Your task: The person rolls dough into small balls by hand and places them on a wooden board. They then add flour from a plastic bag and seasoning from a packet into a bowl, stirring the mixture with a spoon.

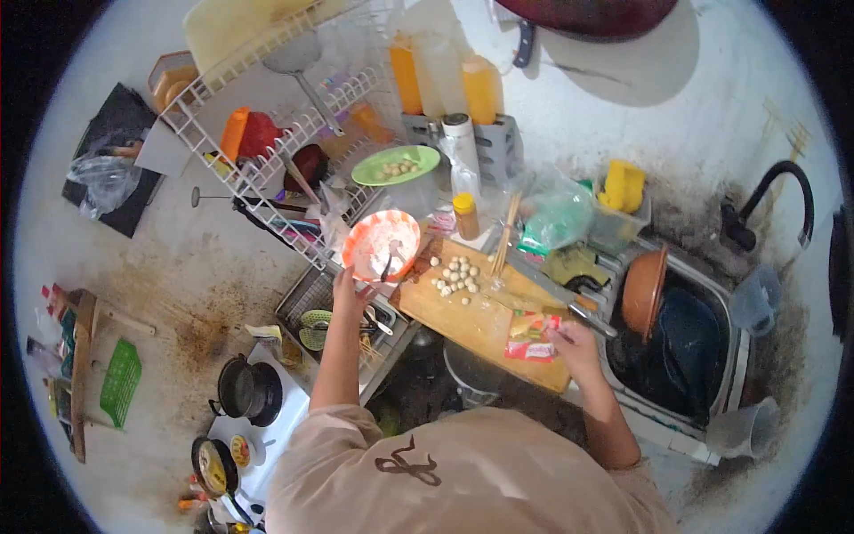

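Note:
My left hand (350, 292) grips the near rim of an orange-and-white bowl (356, 238) that holds white powder and a dark-handled spoon (387, 265). My right hand (576, 347) is closed on the edge of a red-and-yellow packet (532, 336), which is over the right part of a wooden cutting board (463, 325). Several small pale balls (456, 278) lie loose on the board. Beside them rests a bundle of wooden skewers (506, 233). A knife (574, 301) lies along the board's far right edge.
A sink (731, 356) with a brown basin (642, 289) is on the right. Behind the board stand a yellow-capped jar (465, 216) and a green plate (374, 169) with more balls. Left are a wire dish rack (258, 200) and a stove (283, 418) with pans.

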Demonstrator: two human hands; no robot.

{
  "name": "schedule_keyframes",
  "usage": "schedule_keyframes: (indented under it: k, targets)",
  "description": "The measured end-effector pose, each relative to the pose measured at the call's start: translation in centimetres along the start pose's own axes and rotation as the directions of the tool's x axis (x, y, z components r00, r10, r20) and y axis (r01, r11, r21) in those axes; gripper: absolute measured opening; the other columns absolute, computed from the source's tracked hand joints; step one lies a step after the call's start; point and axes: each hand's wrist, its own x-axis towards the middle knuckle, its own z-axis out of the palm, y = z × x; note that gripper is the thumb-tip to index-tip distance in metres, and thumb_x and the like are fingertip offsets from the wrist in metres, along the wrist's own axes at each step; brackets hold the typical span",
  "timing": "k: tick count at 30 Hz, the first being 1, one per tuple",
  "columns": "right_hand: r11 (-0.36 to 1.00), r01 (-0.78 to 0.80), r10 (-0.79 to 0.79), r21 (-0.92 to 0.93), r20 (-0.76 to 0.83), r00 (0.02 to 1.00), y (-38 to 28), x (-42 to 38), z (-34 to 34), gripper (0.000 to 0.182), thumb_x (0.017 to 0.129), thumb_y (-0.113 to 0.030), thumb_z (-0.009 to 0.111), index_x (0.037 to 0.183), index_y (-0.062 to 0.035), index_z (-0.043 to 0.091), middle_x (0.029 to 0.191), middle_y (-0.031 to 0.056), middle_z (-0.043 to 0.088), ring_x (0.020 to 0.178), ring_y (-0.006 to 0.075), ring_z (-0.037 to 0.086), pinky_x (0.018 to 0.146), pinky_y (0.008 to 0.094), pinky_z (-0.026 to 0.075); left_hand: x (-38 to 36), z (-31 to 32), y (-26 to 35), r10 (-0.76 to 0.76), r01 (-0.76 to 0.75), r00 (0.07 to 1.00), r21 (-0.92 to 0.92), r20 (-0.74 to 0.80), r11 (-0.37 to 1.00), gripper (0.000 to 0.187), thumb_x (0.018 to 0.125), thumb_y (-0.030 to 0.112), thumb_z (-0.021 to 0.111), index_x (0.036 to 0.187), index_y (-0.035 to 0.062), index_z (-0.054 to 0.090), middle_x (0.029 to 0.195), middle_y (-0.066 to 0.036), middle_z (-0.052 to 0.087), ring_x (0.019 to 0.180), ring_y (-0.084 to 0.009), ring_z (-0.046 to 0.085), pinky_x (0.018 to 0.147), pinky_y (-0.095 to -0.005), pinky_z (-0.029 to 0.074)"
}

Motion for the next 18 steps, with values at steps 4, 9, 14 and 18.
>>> schedule_keyframes:
  k: [4,9,14,18]
  targets:
    - [1.0,0.007,-0.007,0.003,-0.069,0.998,0.3,0.4,-0.1,0.009,0.081,-0.008,0.062,0.078,-0.0002,0.06,0.068,-0.0011,0.054,0.061,0.0056,0.049,0.052,0.0218,0.041,2.7,0.3,-0.5,0.03,-0.035,0.986,0.03,0.161,0.999,0.048,0.08,0.005,0.048,0.124,0.0053,0.03,0.112,-0.017,0.046,0.081,-0.0332,0.059,0.058,-0.0404,0.056]
    - [0.995,-0.038,0.049,0.091,-0.123,0.991,-0.3,0.3,-0.4,0.008,0.083,-0.008,0.06,0.083,-0.0003,0.061,0.072,-0.002,0.057,0.062,0.0052,0.05,0.056,0.02,0.04,4.4,-0.5,-1.5,0.023,-0.022,0.999,-0.04,0.034,0.999,0.047,0.074,-0.008,0.039,0.12,0.0012,0.035,0.107,-0.019,0.049,0.085,-0.0342,0.059,0.061,-0.0452,0.056]
    - [0.995,-0.048,0.066,0.088,-0.214,0.975,-1.3,0.4,-2.5,0.01,0.083,-0.01,0.059,0.087,-0.001,0.062,0.073,-0.0016,0.059,0.061,0.0052,0.05,0.055,0.0195,0.039,1.9,-4.8,2.2,0.139,-0.135,0.989,-0.057,0.056,0.989,0.043,0.072,-0.01,0.041,0.113,0.0015,0.045,0.105,-0.014,0.053,0.09,-0.0294,0.059,0.07,-0.0426,0.054]
    - [0.996,-0.069,0.081,0.05,-0.304,0.949,-0.6,1.1,-4.0,0.011,0.085,-0.013,0.057,0.082,-0.0034,0.061,0.066,-0.0012,0.055,0.057,0.0051,0.048,0.053,0.0196,0.037,-0.7,-10.4,4.8,0.252,-0.255,0.966,-0.053,-0.049,0.966,0.043,0.071,-0.01,0.04,0.112,0.0004,0.046,0.107,-0.013,0.053,0.091,-0.0268,0.059,0.073,-0.0374,0.054]
